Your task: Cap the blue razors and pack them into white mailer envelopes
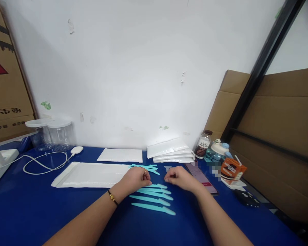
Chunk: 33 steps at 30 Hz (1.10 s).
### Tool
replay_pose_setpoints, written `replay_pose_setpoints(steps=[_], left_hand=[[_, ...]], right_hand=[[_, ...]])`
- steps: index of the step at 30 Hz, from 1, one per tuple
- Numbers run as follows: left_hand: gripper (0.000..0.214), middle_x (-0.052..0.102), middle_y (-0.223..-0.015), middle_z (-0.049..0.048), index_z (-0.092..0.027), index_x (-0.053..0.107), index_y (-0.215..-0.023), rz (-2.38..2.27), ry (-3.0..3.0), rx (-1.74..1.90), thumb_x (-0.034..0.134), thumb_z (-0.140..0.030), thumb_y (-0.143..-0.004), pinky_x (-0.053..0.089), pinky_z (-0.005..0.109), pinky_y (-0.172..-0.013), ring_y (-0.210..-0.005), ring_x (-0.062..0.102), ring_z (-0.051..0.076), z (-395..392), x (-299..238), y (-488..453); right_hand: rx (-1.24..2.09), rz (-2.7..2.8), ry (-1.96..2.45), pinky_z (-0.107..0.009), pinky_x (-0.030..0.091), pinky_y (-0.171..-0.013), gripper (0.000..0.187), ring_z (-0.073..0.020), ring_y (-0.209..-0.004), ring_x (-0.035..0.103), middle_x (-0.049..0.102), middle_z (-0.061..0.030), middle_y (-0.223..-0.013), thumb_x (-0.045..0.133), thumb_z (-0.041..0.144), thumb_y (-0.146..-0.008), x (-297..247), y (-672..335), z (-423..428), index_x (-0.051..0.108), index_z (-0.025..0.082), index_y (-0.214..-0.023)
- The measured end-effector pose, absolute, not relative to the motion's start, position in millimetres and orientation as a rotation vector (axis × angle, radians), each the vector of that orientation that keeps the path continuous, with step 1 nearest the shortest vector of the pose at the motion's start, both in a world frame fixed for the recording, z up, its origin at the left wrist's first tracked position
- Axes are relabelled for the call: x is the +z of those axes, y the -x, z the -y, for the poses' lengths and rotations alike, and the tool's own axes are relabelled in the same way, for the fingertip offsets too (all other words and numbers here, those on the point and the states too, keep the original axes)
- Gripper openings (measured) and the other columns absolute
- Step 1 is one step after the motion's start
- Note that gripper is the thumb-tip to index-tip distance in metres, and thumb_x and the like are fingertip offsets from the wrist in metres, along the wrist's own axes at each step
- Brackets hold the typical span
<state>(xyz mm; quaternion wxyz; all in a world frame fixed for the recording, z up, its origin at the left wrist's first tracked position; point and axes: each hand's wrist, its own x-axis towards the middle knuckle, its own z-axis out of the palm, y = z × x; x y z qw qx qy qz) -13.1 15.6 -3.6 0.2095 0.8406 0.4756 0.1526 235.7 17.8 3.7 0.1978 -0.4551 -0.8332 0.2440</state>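
Head view: teal sticks (154,200) lie between hands

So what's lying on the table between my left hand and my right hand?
In the head view, only bare blue table shows between the left hand and right hand. The row of teal sticks lies just nearer you, below the gap.

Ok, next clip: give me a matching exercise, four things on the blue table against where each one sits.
Things:
1. Teal sticks in a row
2. Clear jars
3. Orange carton
4. Phone

Places:
A. Far left, against the wall
B. Right side, beside the blue bottle
C. Just below the two hands, left hand and right hand
D. Flat on the table, just right of the right hand

Pairs: 1-C, 2-A, 3-B, 4-D
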Motion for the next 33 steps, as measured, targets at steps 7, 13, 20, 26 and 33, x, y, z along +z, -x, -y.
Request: replay_pose_setpoints(steps=[7,13,20,26,33], left_hand=[[0.025,0.058,-0.112,0.0032,-0.027,0.062,-0.103,-1.625,-2.516,0.539,0.053,-0.028,-0.08,0.036,0.033,-0.088,-0.107,0.047,0.023,-30,-3,29],[0.016,0.06,-0.102,0.004,-0.025,0.062,-0.093,-1.644,-2.537,0.512,0.052,-0.029,-0.081,0.036,0.033,-0.082,-0.102,0.048,0.022,-30,-8,26],[0.009,0.063,-0.088,0.0019,-0.023,0.061,-0.077,-1.587,-2.562,0.555,0.053,-0.027,-0.08,0.035,0.03,-0.079,-0.095,0.051,0.02,-26,0,24],[0.019,0.061,-0.079,-0.001,-0.021,0.055,-0.084,-1.392,-2.337,0.624,0.04,-0.033,-0.086,0.037,0.024,-0.063,-0.07,0.053,0.014,-14,7,17],[0.039,0.06,-0.079,-0.0007,-0.021,0.053,-0.082,-1.3,-2.126,0.721,0.026,-0.049,-0.088,0.039,0.025,-0.067,-0.073,0.053,0.015,-18,4,18]], right_hand=[[0.265,2.111,1.578,-0.024,0.039,-0.059,0.015,-0.0158,-0.063,0.056,0.065,-0.0036,-0.069,0.052,0.021,-0.073,1,-247,-29,0.066,0.017,-0.072],[0.205,2.181,1.61,-0.024,0.039,-0.063,0.011,-0.0162,-0.069,0.056,0.062,-0.005,-0.077,0.058,0.026,-0.072,-14,-231,-33,0.066,0.017,-0.074],[0.358,2.162,1.574,-0.022,0.038,-0.061,0.002,-0.0149,-0.068,0.056,0.062,-0.0021,-0.073,0.062,0.017,-0.067,-14,-236,-34,0.063,0.018,-0.068],[0.478,2.126,1.53,-0.02,0.034,-0.052,0.002,-0.0123,-0.059,0.051,0.06,0.0,-0.065,0.059,0.017,-0.07,-8,-243,-30,0.06,0.017,-0.071],[0.41,2.112,1.265,-0.023,0.039,-0.059,0.009,-0.0133,-0.063,0.05,0.058,0.0,-0.07,0.048,0.024,-0.08,16,-239,-13,0.055,0.019,-0.076]])
